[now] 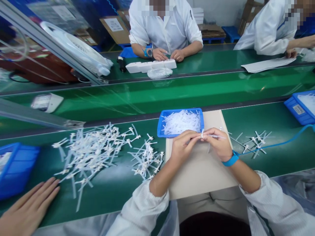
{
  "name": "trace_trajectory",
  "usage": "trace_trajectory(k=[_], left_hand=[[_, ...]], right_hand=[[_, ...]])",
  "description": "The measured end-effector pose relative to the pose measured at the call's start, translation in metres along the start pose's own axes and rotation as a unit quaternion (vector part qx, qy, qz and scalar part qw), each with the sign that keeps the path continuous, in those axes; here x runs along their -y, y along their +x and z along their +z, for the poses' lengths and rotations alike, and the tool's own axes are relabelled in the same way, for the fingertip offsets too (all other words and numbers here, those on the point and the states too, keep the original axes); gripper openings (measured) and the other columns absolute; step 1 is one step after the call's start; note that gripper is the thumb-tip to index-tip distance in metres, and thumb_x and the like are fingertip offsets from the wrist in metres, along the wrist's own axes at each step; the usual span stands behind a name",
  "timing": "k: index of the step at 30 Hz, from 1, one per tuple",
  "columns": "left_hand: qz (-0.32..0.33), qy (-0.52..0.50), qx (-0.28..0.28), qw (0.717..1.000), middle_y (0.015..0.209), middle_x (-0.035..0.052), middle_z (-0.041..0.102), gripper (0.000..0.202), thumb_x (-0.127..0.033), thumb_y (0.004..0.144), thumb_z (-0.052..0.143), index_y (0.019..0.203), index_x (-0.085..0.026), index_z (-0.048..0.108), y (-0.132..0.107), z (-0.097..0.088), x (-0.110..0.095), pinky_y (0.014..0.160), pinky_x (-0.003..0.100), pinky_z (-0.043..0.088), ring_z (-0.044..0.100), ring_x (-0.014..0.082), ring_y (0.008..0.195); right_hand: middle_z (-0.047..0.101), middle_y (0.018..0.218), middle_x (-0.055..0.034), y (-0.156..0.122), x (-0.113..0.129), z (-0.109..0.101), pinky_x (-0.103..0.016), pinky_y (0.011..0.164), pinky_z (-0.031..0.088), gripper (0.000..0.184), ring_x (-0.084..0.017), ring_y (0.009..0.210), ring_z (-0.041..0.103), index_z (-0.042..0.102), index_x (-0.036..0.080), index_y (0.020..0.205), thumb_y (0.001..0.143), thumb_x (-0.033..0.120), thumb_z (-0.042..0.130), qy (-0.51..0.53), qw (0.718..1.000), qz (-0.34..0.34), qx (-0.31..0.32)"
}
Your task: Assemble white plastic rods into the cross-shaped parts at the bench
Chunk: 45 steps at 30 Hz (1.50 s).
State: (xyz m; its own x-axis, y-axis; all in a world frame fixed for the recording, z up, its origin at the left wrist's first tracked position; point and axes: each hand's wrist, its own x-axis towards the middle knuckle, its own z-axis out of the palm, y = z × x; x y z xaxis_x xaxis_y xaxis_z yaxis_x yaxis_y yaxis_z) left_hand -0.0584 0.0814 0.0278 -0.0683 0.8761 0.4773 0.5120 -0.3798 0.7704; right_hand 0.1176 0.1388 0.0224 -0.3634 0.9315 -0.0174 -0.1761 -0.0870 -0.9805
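Over a beige board (197, 177), my left hand (183, 144) and my right hand (219, 146) meet fingertip to fingertip. Between them is a small white fitting (202, 132), pinched by my left fingers. A thin translucent tube (216, 136) runs from the fitting through my right fingers, which are closed on it. The exact join is partly hidden by the fingertips. Just beyond my hands stands a blue bin (159, 129) full of short translucent tubes (182, 121). A blue wrist strap (231, 159) with a cord circles my right wrist.
White fittings with tubes lie in a large pile (93, 150), a smaller pile (147, 157) and a small group (257, 142). Another person's hand (31, 206) rests at lower left. Blue bins (18, 170) flank the bench. Two people sit opposite, beyond a green conveyor (137, 91).
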Motion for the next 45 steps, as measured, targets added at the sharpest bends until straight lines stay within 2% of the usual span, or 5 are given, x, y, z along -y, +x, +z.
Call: trace_trajectory(k=[8,15,28,36,45], left_hand=[[-0.066,-0.059,-0.007,0.996,0.098,0.0061,0.081,0.011,-0.028,0.102,0.07,0.102,-0.021,0.077,0.002,0.003,0.0,0.083,0.031,0.062,0.077,0.0197,0.091],[-0.055,-0.058,-0.02,0.997,0.093,0.0051,0.083,0.009,-0.026,0.1,0.075,0.096,-0.021,0.081,0.001,0.002,-0.002,0.083,0.03,0.061,0.078,0.0191,0.086],[-0.028,-0.063,-0.004,0.998,0.093,0.0053,0.084,0.013,-0.027,0.102,0.073,0.094,-0.022,0.083,0.001,0.003,0.004,0.083,0.032,0.061,0.078,0.0201,0.087],[-0.059,-0.084,-0.019,0.995,0.095,0.0057,0.079,0.007,-0.025,0.1,0.072,0.098,-0.02,0.075,0.001,0.007,0.0,0.08,0.029,0.059,0.075,0.019,0.089],[-0.037,-0.107,-0.016,0.993,0.096,0.0051,0.077,0.004,-0.024,0.1,0.073,0.098,-0.021,0.074,0.002,0.005,0.0,0.082,0.029,0.058,0.073,0.0184,0.09]], right_hand=[[0.082,0.088,-0.005,0.004,0.001,-0.006,-0.04,0.087,0.061,0.024,-0.024,0.087,0.076,0.082,0.025,0.086,0.08,0.045,0.093,0.002,1.0,-0.013,0.003],[0.082,0.088,-0.0049,0.002,0.004,-0.003,-0.038,0.085,0.062,0.017,-0.024,0.086,0.076,0.082,0.024,0.083,0.081,0.039,0.09,-0.024,0.999,-0.043,-0.002],[0.082,0.084,-0.0044,0.001,0.0,-0.004,-0.038,0.083,0.063,0.014,-0.024,0.085,0.077,0.082,0.025,0.081,0.082,0.037,0.088,-0.033,0.998,-0.061,0.003],[0.082,0.108,-0.0069,0.003,0.002,-0.011,-0.043,0.102,0.058,0.011,-0.026,0.11,0.075,0.084,0.027,0.088,0.088,0.037,0.088,-0.053,0.991,-0.119,0.04],[0.083,0.107,-0.0067,0.005,0.005,-0.012,-0.044,0.101,0.059,0.016,-0.027,0.108,0.076,0.084,0.028,0.094,0.088,0.043,0.088,-0.072,0.988,-0.122,0.059]])
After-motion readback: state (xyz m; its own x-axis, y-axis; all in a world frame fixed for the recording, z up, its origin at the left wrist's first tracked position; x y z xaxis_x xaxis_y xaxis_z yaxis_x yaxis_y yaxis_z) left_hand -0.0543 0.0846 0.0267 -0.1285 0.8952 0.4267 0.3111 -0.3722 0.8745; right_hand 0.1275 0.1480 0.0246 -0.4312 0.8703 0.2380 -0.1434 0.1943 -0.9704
